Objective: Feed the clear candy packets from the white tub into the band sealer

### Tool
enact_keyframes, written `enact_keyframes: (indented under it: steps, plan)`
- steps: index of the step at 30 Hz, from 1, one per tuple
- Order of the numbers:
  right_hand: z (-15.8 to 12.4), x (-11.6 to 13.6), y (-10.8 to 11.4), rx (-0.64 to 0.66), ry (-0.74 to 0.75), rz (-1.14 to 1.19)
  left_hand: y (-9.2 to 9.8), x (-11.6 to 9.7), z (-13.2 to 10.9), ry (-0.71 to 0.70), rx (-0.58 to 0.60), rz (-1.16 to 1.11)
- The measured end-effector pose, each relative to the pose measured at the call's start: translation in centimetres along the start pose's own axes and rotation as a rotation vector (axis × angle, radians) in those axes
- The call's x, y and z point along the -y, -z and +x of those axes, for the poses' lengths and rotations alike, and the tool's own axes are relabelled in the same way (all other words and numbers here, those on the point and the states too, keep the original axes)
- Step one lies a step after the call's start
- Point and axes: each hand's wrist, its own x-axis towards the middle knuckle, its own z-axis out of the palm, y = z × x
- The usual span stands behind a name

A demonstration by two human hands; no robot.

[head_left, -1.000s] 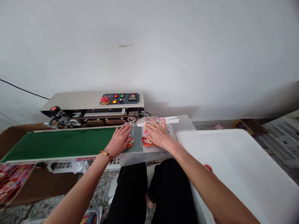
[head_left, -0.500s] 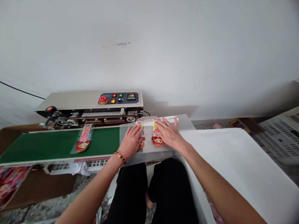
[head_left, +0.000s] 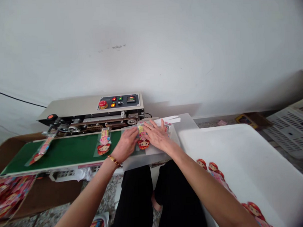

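My right hand [head_left: 156, 135] lies flat with fingers spread over a clear packet holding a red-haired cartoon figure [head_left: 143, 144], on the translucent sheet [head_left: 135, 163] at the belt's right end. Part of another packet [head_left: 168, 124] shows beyond its fingers. Beside the first packet's left edge, my left hand [head_left: 127, 144] has loosely bent fingers, the tips near or touching the plastic. To the left, one packet [head_left: 103, 146] rides on the green conveyor belt [head_left: 75, 151]. A further packet [head_left: 43, 148] lies slanted near the rollers.
Behind the belt stands a sealing machine [head_left: 91, 107] with lit buttons and a red knob. A white tray [head_left: 217, 137] on the right holds several cartoon figures [head_left: 215, 172]. At lower left is a cardboard box [head_left: 52, 189] with packets; a white crate [head_left: 289, 138] stands far right.
The packets on the belt have travelled left, and the one formerly under my left hand now rides free. My right hand has slid its packet left. More of the tray's figures show.
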Motion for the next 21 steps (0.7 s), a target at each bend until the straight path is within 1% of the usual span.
enact_keyframes:
  steps: [1, 3, 4, 6, 8, 10, 12, 14, 16, 18, 19, 21]
  plan:
    - [-0.6, -0.6, 0.4, -0.011, -0.019, -0.013, -0.6, -1.1, 0.8, -0.042, 0.026, -0.03]
    - [-2.3, -2.0, 1.2, -0.034, -0.097, -0.058, -1.6, -2.7, 2.0, -0.057, 0.066, -0.052]
    - [-3.2, -2.6, 1.4, -0.037, -0.144, -0.084, -1.9, -3.0, 2.3, -0.047, 0.078, -0.054]
    - [-4.6, -3.6, 1.5, -0.023, -0.211, -0.122, -2.2, -2.7, 2.0, -0.02, 0.085, -0.065]
    - [-5.1, -3.9, 1.0, -0.001, -0.217, -0.129, -1.9, -1.3, 1.0, 0.011, 0.074, -0.081]
    - [-4.5, -3.3, 0.4, 0.02, -0.176, -0.104, -1.2, 0.8, -0.4, 0.053, 0.075, -0.089]
    - [-3.0, -2.1, -0.2, 0.026, -0.118, -0.055, -0.2, 3.0, -1.9, 0.087, 0.094, -0.082]
    - [-1.1, -0.8, -0.6, 0.027, -0.057, 0.0, 0.8, 4.7, -3.0, 0.129, 0.095, -0.041]
    - [0.4, 0.3, -0.8, 0.035, -0.008, 0.054, 1.5, 5.4, -3.3, 0.175, 0.051, 0.027]
    - [1.3, 0.8, -0.7, 0.05, 0.02, 0.108, 1.6, 4.6, -2.5, 0.155, 0.004, 0.054]
    - [1.3, 0.7, -0.6, 0.054, 0.024, 0.134, 1.3, 3.7, -1.9, 0.108, -0.002, 0.036]
    - [0.8, 0.1, -0.3, 0.045, 0.004, 0.167, 0.5, 1.5, -0.2, -0.012, 0.027, -0.026]
